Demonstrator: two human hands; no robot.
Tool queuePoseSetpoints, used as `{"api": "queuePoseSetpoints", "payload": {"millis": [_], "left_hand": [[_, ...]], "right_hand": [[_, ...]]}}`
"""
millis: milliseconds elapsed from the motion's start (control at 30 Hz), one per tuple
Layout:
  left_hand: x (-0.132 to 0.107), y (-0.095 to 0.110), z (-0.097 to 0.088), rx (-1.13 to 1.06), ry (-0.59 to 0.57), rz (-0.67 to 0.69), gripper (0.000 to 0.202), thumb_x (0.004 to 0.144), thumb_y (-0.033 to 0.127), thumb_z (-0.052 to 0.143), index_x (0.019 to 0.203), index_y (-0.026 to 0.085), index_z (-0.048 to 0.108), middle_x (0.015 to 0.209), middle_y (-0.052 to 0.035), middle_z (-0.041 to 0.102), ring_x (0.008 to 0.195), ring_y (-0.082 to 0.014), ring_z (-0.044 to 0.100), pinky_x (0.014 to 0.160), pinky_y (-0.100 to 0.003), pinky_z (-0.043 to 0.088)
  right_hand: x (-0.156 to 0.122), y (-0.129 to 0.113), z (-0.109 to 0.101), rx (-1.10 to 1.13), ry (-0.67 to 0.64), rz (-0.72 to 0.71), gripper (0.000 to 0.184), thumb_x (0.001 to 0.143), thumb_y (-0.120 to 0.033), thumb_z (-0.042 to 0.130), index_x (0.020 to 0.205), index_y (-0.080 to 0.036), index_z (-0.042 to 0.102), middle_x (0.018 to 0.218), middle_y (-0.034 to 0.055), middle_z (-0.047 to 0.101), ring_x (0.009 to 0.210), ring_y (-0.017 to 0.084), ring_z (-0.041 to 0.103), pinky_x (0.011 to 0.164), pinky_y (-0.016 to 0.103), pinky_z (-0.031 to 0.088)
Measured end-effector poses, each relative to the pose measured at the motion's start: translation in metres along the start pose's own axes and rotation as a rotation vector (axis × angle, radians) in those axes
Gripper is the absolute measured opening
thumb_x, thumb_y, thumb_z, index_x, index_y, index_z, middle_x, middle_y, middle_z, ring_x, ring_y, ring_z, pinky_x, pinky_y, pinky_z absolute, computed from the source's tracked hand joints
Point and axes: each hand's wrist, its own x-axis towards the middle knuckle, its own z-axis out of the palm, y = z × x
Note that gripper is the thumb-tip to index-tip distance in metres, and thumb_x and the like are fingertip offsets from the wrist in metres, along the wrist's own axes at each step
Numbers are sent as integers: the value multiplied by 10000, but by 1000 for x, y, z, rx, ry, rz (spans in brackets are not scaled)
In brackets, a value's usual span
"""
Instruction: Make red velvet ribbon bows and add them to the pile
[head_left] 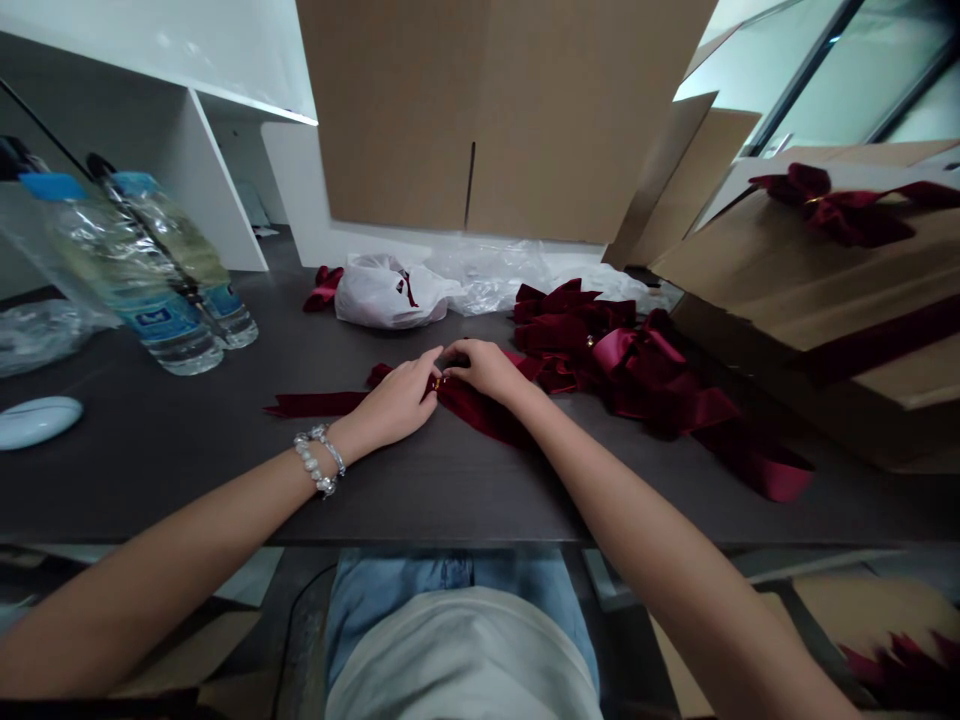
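A dark red velvet ribbon bow (487, 418) lies on the dark table in front of me, with a small gold-coloured piece at its middle. One ribbon tail (315, 404) stretches out to the left. My left hand (397, 400), a beaded bracelet and a bangle at its wrist, rests over the bow's left side, fingertips closed at the gold middle. From the other side my right hand (484, 370) curls thumb and fingers together at the same spot. The fingers partly hide the bow's centre.
To the right sits a heap of red bows (622, 360). Behind are a white plastic bag (390, 292) and clear wrapping. Water bottles (165, 290) and a white mouse (39, 422) stand left. Cardboard boxes (810, 270) rise at right, another bow (832, 205) on top.
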Motion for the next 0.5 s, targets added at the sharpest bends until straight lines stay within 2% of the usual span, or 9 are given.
{"api": "queuePoseSetpoints", "payload": {"millis": [100,167,333,433,500], "left_hand": [[0,0,0,18,-17,23,605,857,158,390,1451,87,304,1252,-131,601,1175,-254,527,1067,-447,402],[0,0,-1,23,-17,29,572,871,169,377,1436,91,329,1249,-132,602,1170,-253,527,1061,-447,404],[0,0,-1,27,-10,37,531,894,227,391,1412,111,369,1224,-126,603,1148,-255,536,1046,-449,412],[0,0,-1,21,-13,39,535,898,242,399,1417,117,366,1222,-125,604,1152,-259,535,1042,-452,413],[0,-2,0,15,-10,42,533,899,253,403,1417,130,368,1222,-123,606,1155,-262,537,1038,-454,415]], "right_hand": [[0,2,-1,49,13,30,273,807,-6,599,1024,-143,694,942,59,724,868,154,665,798,246,471],[-2,2,-2,29,19,42,276,821,-8,572,1029,-143,695,920,57,720,856,152,662,791,244,468],[-4,3,-2,-92,42,-6,298,823,-13,544,1046,-138,697,1027,93,683,906,170,637,834,264,460],[-2,5,0,-85,36,-47,293,803,-5,573,1054,-109,683,1076,116,669,966,183,621,878,275,451],[-1,6,0,-67,17,-20,267,815,-23,581,1049,-110,678,1055,109,683,975,191,621,884,284,449]]}}
